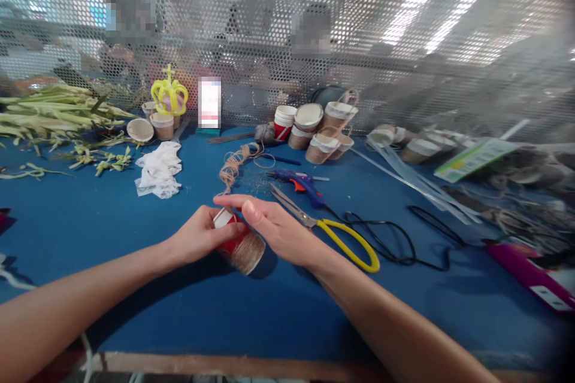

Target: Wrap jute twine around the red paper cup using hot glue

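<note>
A red and white paper cup point(246, 251), partly wrapped in tan twine, lies tilted over the blue table. My left hand point(211, 230) grips it, thumb across the red side. Fingers stretched out, my right hand point(272, 224) is held over the cup's right side; whether it touches the twine is hard to see. Beyond the hands, a loose heap of twine point(233, 166) lies on the table with a strand leading toward the cup. Yellow-handled scissors point(341, 239) rest beside my right wrist, and a blue glue gun point(300, 184) lies just behind them.
Several twine-wrapped cups point(321, 146) stand at the back by a perforated metal screen point(260, 24). A crumpled white cloth point(159, 170), husk strips point(58, 111) and a yellow crown point(169, 93) are on the left. Clear glue sticks point(417, 176), a black cord point(399, 257) and a purple power strip point(525, 272) lie right.
</note>
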`<state>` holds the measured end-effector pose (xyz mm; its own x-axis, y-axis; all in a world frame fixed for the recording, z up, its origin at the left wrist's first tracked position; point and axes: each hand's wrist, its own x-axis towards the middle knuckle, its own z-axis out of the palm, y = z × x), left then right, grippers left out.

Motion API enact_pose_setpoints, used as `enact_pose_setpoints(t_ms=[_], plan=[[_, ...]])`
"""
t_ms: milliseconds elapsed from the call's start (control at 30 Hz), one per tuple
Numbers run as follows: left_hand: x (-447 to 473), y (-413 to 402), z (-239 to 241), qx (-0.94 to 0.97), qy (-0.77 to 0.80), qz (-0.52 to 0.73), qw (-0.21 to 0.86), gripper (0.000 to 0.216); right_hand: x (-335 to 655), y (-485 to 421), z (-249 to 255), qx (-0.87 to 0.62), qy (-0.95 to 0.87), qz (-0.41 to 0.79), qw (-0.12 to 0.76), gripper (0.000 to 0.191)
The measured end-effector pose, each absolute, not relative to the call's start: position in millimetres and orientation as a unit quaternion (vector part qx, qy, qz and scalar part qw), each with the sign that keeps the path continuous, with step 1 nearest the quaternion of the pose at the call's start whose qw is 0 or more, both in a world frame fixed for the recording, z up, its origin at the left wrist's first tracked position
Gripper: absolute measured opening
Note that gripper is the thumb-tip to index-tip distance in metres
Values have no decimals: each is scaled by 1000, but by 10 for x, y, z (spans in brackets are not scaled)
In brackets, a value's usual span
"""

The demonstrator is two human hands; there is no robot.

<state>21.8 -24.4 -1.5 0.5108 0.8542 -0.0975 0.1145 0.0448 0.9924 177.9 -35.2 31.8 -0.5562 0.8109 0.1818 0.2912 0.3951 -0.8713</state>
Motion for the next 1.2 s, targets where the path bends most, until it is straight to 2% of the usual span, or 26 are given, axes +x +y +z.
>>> enact_pose_setpoints(t_ms=[100, 233, 267, 333, 433, 533, 633, 733, 933, 967, 1067, 1200], plan=[[217, -247, -5, 611, 404, 305, 609, 32, 1811, -310, 345, -384, -767, 392, 334, 42], [207, -242, 17, 589, 426, 317, 609, 27, 2090, -125, 478, -499, -717, 298, 385, 40], [200, -238, 24, 590, 423, 321, 609, 26, 2200, -68, 509, -536, -701, 275, 382, 40], [179, -223, 40, 603, 422, 326, 594, 27, 2438, 36, 528, -642, -670, 157, 337, 35], [139, -185, 67, 629, 458, 329, 535, 27, 2738, 147, 406, -709, -640, 107, 275, 19], [115, -143, 79, 634, 479, 344, 500, 26, 2893, 239, 167, -728, -639, 135, 207, 9], [119, -121, 59, 625, 476, 353, 509, 25, 2935, 340, -13, -740, -627, 157, 185, 23], [126, -118, 22, 612, 465, 356, 531, 23, 2924, 388, -35, -747, -608, 179, 202, 25], [108, -86, -14, 614, 470, 352, 528, 24, 2747, 86, 227, -692, -597, 274, 301, 22], [104, -77, -15, 618, 471, 348, 525, 25, 2698, 7, 282, -675, -601, 303, 302, 18], [97, -53, -14, 632, 470, 338, 516, 27, 2528, -211, 420, -617, -589, 421, 309, 23], [98, -49, -3, 638, 471, 342, 504, 29, 2302, -413, 465, -593, -611, 438, 289, 17]])
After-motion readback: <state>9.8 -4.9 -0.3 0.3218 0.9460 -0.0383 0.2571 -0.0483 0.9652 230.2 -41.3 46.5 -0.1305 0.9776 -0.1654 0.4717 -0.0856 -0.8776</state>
